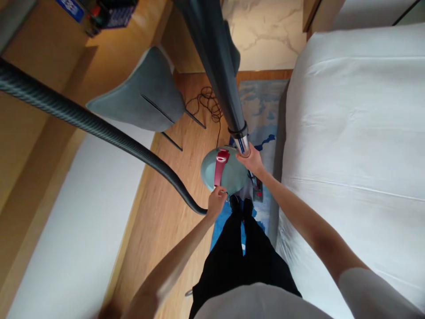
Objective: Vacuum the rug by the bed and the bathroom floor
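Note:
My right hand (251, 160) is wrapped around the metal tube (243, 145) of a vacuum cleaner wand, whose dark grip (215, 57) rises toward the camera. Below, on the floor, stands a grey-green vacuum cleaner canister (210, 165) with a red handle (219, 169) across its top. My left hand (217, 201) is closed at the canister's near edge, by the lower end of the red handle; what its fingers hold is hidden. A black ribbed hose (126, 144) comes from the left and passes out of sight at my left wrist. A floor head (258, 190) lies beside the canister.
A white-covered bed (352, 128) fills the right side. On the left are a grey chair (142, 95) and a wooden desk (133, 48). A coiled black cord (210, 103) lies on the wood floor (169, 212). My feet stand on a blue patterned rug (265, 115).

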### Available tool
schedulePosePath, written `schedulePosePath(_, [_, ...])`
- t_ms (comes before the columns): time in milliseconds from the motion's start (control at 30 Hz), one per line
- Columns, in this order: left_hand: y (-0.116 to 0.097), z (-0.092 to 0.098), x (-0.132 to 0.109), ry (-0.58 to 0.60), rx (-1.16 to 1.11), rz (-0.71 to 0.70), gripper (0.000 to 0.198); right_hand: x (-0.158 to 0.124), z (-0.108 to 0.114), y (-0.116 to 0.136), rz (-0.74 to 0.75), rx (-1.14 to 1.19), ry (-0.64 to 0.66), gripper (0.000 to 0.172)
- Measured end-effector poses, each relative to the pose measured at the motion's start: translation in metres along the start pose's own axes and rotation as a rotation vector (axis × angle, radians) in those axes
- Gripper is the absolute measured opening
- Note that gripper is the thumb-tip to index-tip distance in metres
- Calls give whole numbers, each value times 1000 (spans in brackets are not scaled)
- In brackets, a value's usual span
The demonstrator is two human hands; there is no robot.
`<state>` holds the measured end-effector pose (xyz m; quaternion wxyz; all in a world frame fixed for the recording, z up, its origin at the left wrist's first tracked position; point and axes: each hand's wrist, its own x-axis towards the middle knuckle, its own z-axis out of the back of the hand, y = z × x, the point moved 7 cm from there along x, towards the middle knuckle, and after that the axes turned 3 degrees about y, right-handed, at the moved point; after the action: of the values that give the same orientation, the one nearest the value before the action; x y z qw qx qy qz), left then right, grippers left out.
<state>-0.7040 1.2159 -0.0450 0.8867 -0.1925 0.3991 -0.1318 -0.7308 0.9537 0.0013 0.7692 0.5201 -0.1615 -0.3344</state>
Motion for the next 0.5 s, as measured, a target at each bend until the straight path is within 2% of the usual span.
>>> schedulePosePath(100, [37, -27, 60, 65, 98, 187, 22, -6, -26, 8, 74, 8, 68, 38])
schedulePosePath(167, [51, -53, 76, 157, 164, 195, 24, -20, -54, 19, 122, -6, 150, 36])
schedulePosePath(200, [51, -68, 71, 233, 191, 161, 22, -31, -70, 24, 150, -20, 210, 34])
schedulePosePath(267, [39, -91, 32, 424, 209, 46, 14, -62, -107, 34, 231, -60, 375, 32])
schedulePosePath(333, [6, -99, -35, 661, 202, -98, 14, -105, -149, 39, 328, -106, 580, 27])
schedulePosePath(367, [-17, -96, -74, 818, 200, -193, 15, -128, -170, 39, 367, -127, 677, 24])
schedulePosePath(400, [-45, -93, -116, 1067, 279, -360, 13, -152, -190, 38, 395, -146, 765, 23])
schedulePosePath(433, [-75, -85, -153, 1330, 260, -514, 11, -175, -210, 35, 413, -162, 847, 22])
schedulePosePath(467, [-107, -72, -170, 1440, 142, -608, 12, -198, -228, 32, 419, -177, 921, 22])
schedulePosePath(500, [-136, -62, -164, 1431, -2, -574, 8, -218, -243, 29, 409, -177, 974, 20])
